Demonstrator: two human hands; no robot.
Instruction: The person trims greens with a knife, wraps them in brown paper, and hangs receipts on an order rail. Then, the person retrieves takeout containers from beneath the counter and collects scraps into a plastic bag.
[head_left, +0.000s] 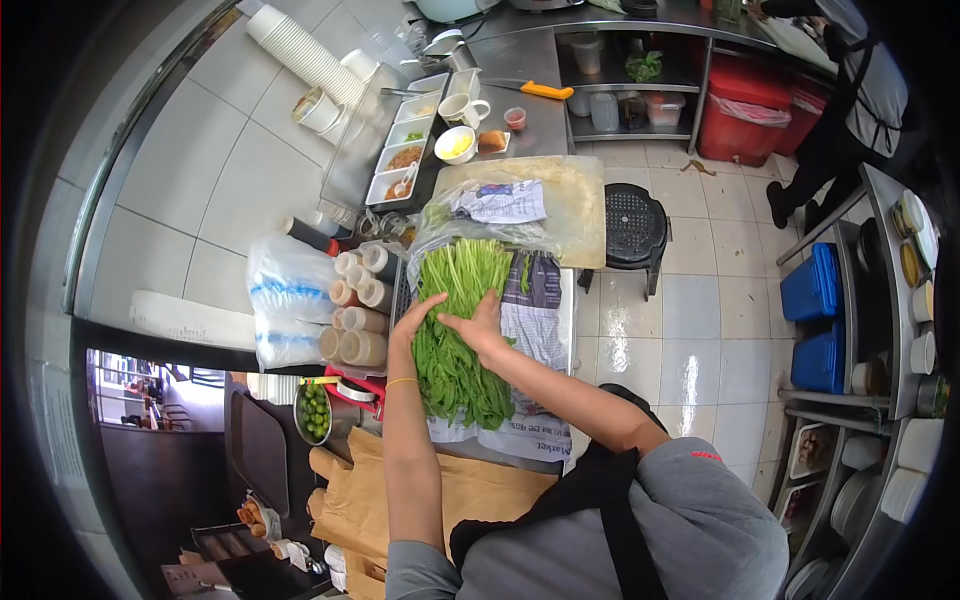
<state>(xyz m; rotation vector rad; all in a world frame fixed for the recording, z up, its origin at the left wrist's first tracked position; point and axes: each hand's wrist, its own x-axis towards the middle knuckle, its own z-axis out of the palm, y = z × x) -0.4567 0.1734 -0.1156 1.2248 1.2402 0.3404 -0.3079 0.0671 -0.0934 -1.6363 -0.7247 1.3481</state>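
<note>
A large bunch of leafy greens lies on newspaper, its pale cut stems toward the far side and its leaves toward me. My left hand grips the bunch along its left side. From the right, my right hand holds the middle of the bunch, thumb pointing left; some of its fingers are hidden. Just beyond the stems sits a clear plastic bag with a piece of printed paper on it. Under the bag is a worn cutting board.
Several sauce bottles and bagged packs stand at left. Behind are ingredient trays, a white mug and an orange-handled knife. A black stool is at right; another person stands farther back.
</note>
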